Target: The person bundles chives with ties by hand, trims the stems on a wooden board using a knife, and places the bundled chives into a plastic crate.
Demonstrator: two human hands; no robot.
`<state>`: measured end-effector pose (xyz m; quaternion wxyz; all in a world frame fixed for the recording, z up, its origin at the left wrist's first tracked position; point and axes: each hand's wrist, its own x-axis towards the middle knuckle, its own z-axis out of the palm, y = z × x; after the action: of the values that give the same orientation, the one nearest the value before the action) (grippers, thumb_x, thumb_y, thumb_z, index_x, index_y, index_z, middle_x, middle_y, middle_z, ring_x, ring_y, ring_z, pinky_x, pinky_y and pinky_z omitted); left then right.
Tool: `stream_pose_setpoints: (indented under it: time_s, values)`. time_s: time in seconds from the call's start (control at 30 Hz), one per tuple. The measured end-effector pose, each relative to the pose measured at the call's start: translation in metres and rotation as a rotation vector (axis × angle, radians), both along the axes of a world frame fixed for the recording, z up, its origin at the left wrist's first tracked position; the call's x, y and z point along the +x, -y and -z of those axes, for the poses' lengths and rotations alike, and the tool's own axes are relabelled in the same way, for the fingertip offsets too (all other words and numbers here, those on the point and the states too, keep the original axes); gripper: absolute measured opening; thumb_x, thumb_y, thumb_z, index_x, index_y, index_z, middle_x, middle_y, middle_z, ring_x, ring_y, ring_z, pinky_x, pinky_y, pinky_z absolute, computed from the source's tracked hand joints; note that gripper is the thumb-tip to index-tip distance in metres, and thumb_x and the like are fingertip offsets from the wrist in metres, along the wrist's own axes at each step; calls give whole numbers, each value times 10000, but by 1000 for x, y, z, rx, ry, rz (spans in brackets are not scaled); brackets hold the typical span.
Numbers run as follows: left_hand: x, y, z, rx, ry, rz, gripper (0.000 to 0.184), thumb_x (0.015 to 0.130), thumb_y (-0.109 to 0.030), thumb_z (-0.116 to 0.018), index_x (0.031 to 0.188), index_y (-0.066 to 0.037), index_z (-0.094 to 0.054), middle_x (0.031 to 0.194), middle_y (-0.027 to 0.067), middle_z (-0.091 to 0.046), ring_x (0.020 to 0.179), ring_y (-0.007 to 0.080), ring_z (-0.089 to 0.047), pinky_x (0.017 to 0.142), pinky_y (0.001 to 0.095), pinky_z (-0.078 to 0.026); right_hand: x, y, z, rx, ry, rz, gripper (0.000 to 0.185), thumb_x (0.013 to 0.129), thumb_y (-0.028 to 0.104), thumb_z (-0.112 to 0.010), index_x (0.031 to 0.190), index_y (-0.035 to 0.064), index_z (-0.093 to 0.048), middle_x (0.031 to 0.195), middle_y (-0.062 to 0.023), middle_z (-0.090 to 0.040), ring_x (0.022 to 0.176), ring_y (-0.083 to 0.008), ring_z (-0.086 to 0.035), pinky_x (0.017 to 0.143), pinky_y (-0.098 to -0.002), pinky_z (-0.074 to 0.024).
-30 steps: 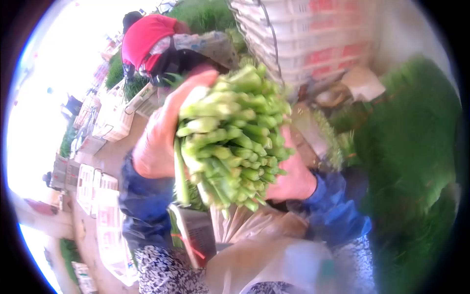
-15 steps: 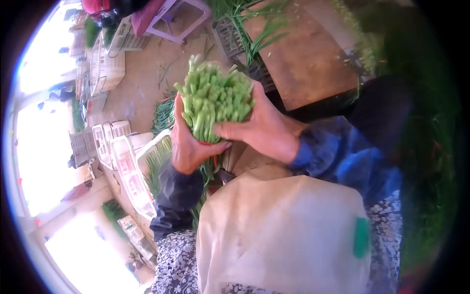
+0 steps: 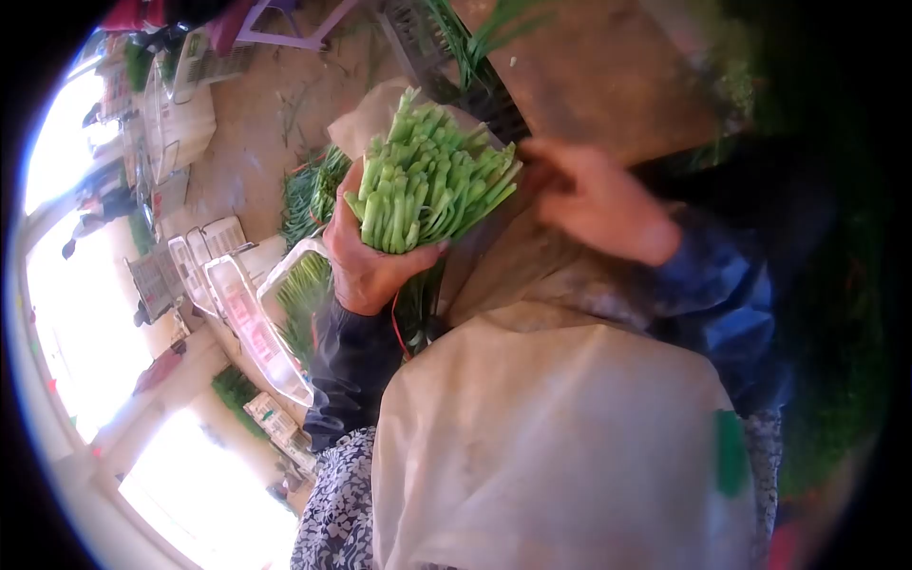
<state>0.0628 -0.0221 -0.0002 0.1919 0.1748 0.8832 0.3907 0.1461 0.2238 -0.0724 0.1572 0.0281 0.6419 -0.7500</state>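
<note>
My left hand (image 3: 364, 261) is wrapped around the left and lower side of a thick bunch of green vegetable stems (image 3: 427, 180). The cut ends face up toward me, and those on the right side splay outward. A thin red band or string (image 3: 397, 328) hangs below the left hand; where it runs above that is hidden. To the right of the bunch and apart from it is my right hand (image 3: 603, 204), blurred by motion, its fingers appearing spread with nothing visible in them. Beneath both hands lies a tan apron (image 3: 560, 427) over my lap.
A brown wooden board (image 3: 608, 76) lies at the upper right, beside a dark crate (image 3: 408, 47) with long green leaves (image 3: 475, 43). More green stalks (image 3: 313, 195) lie on the floor at left. White baskets (image 3: 252, 318) stand further left, and a purple stool (image 3: 285, 28) at the top.
My right hand has let go of the bunch and moved right. The left hand keeps its hold. The bunch's right side has splayed, and the red band now dangles lower.
</note>
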Motion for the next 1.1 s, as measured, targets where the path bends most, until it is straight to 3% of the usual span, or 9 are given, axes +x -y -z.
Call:
stream_pose_setpoints:
  time_s: [0.13, 0.37, 0.43, 0.57, 0.73, 0.83, 0.97, 1.03, 1.1]
  values:
    - [2, -5, -2, 79, 79, -49, 986, 549, -58, -870, 1394, 56, -375, 1222, 145, -613, 1105, 207, -602, 976, 337, -465, -7, 3, 22, -70, -68, 379, 306, 803, -9, -610, 1108, -18, -630, 884, -62, -680, 800, -111, -621, 713, -274, -502]
    - [3, -3, -3, 35, -54, 2, 967, 559, -81, -869, 1387, 51, -386, 1217, 134, -615, 1092, 205, -606, 959, 331, -473, -11, 15, -7, -336, -129, 341, 269, 795, 5, -667, 1063, 1, -648, 896, -34, -646, 846, -114, -608, 724, -268, -483]
    - [3, -6, -5, -59, -154, 27, 965, 562, -94, -870, 1385, 50, -388, 1216, 137, -615, 1092, 206, -605, 955, 330, -475, -10, 12, -11, 132, -449, 360, 278, 765, 4, -683, 1039, 38, -662, 878, -59, -603, 867, -205, -614, 758, -305, -483]
    - [4, -6, -4, -7, -60, 12, 957, 553, -120, -873, 1370, 54, -408, 1209, 145, -619, 1086, 208, -609, 951, 338, -477, -8, 18, -15, 340, -563, 358, 371, 689, -77, -698, 1045, 12, -643, 992, -115, -559, 859, -237, -596, 751, -307, -480]
    - [-1, -7, -5, -130, -255, 122, 959, 519, -168, -870, 1345, 54, -434, 1172, 162, -634, 1077, 254, -623, 953, 352, -474, -15, 25, -8, 735, -861, 513, 198, 648, 31, -701, 818, 82, -614, 826, -40, -550, 783, -245, -569, 707, -344, -445]
    - [-2, -4, 0, -79, -157, 53, 942, 524, -162, -864, 1338, 50, -440, 1162, 163, -639, 1070, 250, -627, 948, 352, -476, -15, 21, -10, 784, -909, 492, 160, 680, 38, -693, 820, 69, -623, 810, -79, -568, 762, -280, -590, 690, -382, -460]
    - [-2, -9, -3, -57, -144, 51, 952, 520, -167, -874, 1342, 35, -440, 1150, 166, -652, 1044, 254, -643, 935, 353, -486, -12, 10, -1, 577, -493, 593, 87, 765, -12, -690, 839, 11, -652, 765, -123, -592, 698, -270, -584, 659, -335, -472]
    - [-6, -5, 1, -68, -129, 62, 962, 520, -172, -881, 1347, 28, -434, 1141, 163, -659, 1048, 257, -646, 928, 356, -492, -5, 1, 0, 711, -160, 320, 168, 831, 127, -696, 753, 18, -595, 649, -165, -579, 621, -348, -598, 612, -433, -470]
    - [-8, -5, 3, -68, -129, 82, 959, 528, -175, -883, 1349, 24, -430, 1137, 161, -662, 1051, 256, -649, 921, 355, -499, 1, 0, 0, 499, -61, 165, 250, 844, 190, -712, 718, 20, -579, 627, -163, -588, 611, -358, -598, 584, -405, -464]
